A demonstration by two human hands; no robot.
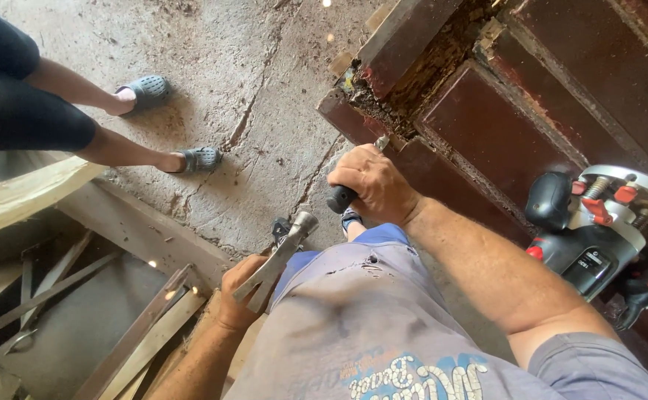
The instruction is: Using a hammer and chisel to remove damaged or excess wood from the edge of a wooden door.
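My right hand (372, 184) grips the dark handle of a chisel (341, 198); its metal tip (381, 142) rests at the rotted, crumbled edge (405, 89) of a dark red wooden door (502, 126) lying flat. My left hand (236, 292) holds a metal hammer (278, 255) by its shaft, head raised toward the chisel, low beside my grey shirt.
A black, silver and red router (598, 226) sits on the door at the right. Another person's legs in grey clogs (199, 158) stand on the concrete floor at the upper left. Wooden planks and strips (139, 326) lie at the lower left.
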